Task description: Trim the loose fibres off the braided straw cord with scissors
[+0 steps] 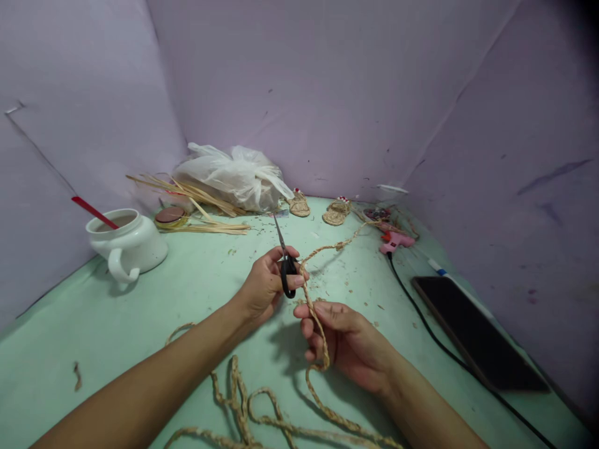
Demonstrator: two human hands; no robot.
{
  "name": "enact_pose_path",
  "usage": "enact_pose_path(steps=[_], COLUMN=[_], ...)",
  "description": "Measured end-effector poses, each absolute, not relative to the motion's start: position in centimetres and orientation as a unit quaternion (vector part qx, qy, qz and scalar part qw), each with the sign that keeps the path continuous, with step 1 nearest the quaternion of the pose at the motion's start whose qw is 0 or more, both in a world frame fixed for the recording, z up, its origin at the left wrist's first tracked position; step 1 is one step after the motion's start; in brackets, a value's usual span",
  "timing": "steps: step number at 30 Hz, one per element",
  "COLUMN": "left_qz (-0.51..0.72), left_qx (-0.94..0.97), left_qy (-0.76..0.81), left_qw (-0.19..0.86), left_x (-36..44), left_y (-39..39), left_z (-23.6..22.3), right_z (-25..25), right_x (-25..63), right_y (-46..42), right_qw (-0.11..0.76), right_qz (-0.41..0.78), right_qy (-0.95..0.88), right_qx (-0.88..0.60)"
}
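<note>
Scissors (287,269) pointing away in left hand (262,285), cord (322,340) in right hand (358,349)

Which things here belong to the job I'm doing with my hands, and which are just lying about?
Likely the job:
- scissors, in your left hand
- braided cord, in your right hand
- probably the glue gun, pale strips and woven sandals

Seemingly just lying about:
- dark-screened device
- white pot

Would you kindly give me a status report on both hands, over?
Left hand: black scissors, fingertips at braided cord. Right hand: same cord, nearer the body. Possible snag: slack loops between forearms.
</note>
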State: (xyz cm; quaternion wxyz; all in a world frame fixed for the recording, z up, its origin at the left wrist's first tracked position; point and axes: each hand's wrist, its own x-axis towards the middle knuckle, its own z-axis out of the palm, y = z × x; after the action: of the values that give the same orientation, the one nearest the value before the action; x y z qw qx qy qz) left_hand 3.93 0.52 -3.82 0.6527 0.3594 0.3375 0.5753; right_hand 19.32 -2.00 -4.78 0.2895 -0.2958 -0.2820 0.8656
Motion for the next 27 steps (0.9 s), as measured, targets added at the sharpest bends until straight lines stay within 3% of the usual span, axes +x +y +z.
enact_pose_path(steps=[7,12,16,21,27], left_qz=[0.569,0.518,0.400,0.210,0.170], left_qx=[0.364,0.446,0.663,0.865,0.890], left_qy=[0.321,0.407,0.511,0.454,0.418], left_qw=[0.664,0.606,0.374,0.026,-0.067], left_x=[3.8,3.5,2.6,1.0,0.6], left_y=[0.6,0.6,-0.4,-1.1,-0.2], left_z=[-4.1,-4.0,-3.1,-2.5,-3.6], right_z=[-4.6,-4.3,-4.1,-3.5,-3.1], right_x=[19.2,18.9,19.0,19.6,19.7], right_y=[-2.0,-2.1,-1.5,-0.9,-1.1], right_qw=[0.309,0.401,0.445,0.490,0.506], right_qz=[0.851,0.691,0.620,0.582,0.547], right_qy=[-0.274,-0.416,-0.407,-0.381,-0.400], right_qx=[-0.324,-0.434,-0.503,-0.524,-0.534])
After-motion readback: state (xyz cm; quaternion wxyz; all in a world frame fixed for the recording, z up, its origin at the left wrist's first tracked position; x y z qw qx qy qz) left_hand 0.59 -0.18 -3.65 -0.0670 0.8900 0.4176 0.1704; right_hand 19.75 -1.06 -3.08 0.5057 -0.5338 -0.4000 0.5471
